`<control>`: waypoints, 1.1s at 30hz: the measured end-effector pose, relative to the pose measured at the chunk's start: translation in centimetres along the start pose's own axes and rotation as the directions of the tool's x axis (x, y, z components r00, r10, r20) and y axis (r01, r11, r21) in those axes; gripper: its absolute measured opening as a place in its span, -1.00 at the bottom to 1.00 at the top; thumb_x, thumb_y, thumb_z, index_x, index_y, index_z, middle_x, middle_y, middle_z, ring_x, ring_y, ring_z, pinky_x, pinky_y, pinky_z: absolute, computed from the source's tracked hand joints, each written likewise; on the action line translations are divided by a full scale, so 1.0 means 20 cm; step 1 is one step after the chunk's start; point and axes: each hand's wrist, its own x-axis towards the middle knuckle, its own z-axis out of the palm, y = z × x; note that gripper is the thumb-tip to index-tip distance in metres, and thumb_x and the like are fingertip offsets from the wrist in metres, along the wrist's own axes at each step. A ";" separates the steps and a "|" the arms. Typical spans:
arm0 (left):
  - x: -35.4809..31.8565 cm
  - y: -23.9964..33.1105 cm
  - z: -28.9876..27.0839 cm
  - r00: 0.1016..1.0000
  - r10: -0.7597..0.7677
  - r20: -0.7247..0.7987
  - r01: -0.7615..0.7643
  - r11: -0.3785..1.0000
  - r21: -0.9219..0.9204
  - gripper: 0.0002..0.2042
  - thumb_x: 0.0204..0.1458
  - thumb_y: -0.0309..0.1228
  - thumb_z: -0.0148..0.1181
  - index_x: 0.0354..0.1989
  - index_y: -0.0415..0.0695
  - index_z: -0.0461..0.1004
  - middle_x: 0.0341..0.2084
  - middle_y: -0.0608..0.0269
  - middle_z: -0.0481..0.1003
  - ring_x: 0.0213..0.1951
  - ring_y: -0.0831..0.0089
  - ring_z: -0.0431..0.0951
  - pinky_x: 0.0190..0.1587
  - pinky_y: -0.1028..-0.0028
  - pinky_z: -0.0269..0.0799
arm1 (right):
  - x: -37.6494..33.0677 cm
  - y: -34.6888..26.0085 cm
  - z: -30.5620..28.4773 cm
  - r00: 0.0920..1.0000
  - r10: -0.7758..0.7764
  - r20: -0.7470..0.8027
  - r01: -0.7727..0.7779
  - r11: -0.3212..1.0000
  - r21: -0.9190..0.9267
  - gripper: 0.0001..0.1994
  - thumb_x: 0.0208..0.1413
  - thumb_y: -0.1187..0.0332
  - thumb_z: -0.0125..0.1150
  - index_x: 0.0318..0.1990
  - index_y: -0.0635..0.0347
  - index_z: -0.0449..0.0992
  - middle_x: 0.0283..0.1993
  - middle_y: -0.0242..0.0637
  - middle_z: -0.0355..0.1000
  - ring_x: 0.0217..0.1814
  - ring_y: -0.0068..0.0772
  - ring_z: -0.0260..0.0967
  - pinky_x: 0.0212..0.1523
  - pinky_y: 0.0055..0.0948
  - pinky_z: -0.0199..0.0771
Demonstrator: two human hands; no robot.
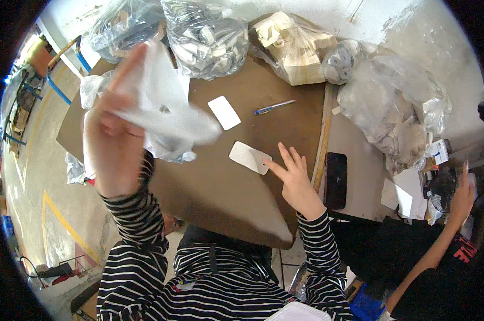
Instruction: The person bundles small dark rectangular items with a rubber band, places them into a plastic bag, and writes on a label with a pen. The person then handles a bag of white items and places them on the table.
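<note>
My left hand (116,139) is raised over the table's left side, blurred by motion. Its fingers are closed on a translucent plastic bag (170,104), which hangs out to the right. My right hand (297,187) has its fingers spread and grips nothing. The index fingertip is at the right end of a white rounded card (248,158) on the brown table (215,192). A second white card (224,113) lies farther back, with a blue pen (274,107) to its right.
Clear bags of pale parts (207,45) and cream pieces (298,53) line the back wall. A black phone (336,181) lies on the adjoining right table, near a crumpled plastic bag (392,101). At far right is a co-worker's hand (463,195). A blue-railed cart (57,88) stands left.
</note>
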 end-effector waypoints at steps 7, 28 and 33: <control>-0.34 -0.67 -0.22 0.874 -0.355 0.331 -0.171 0.412 0.895 -0.77 0.04 -0.59 0.11 -0.14 -0.34 0.61 -0.45 0.13 0.58 -0.49 0.51 0.56 -0.42 0.50 0.45 | 0.69 0.30 0.21 0.863 0.006 -0.505 -0.003 1.000 0.007 -0.59 0.13 0.56 0.07 0.16 0.15 0.43 0.19 -0.01 0.40 0.25 0.07 0.31 0.30 -0.02 0.28; -0.57 -1.03 -0.38 0.919 -0.181 0.349 -0.369 -0.090 0.925 -0.65 0.11 -0.31 0.19 0.07 -0.11 0.50 -0.45 0.15 0.60 -0.53 0.21 0.62 -0.45 0.31 0.54 | 0.37 -0.05 0.33 0.948 0.315 0.044 -0.179 0.416 0.892 -0.46 0.39 0.08 -0.07 -0.54 0.30 0.56 -0.51 -0.38 0.45 -0.46 -0.60 0.34 -0.44 -0.55 0.27; -0.57 -1.02 -0.37 0.922 -0.187 0.340 -0.360 -0.081 0.930 -0.66 0.11 -0.30 0.19 0.06 -0.09 0.51 -0.44 0.17 0.60 -0.54 0.22 0.61 -0.45 0.32 0.54 | 0.40 -0.05 0.38 0.964 0.241 -0.114 -0.076 0.659 0.749 -0.64 0.30 0.28 0.09 -0.48 0.37 0.56 -0.57 -0.19 0.47 -0.55 -0.39 0.40 -0.47 -0.41 0.36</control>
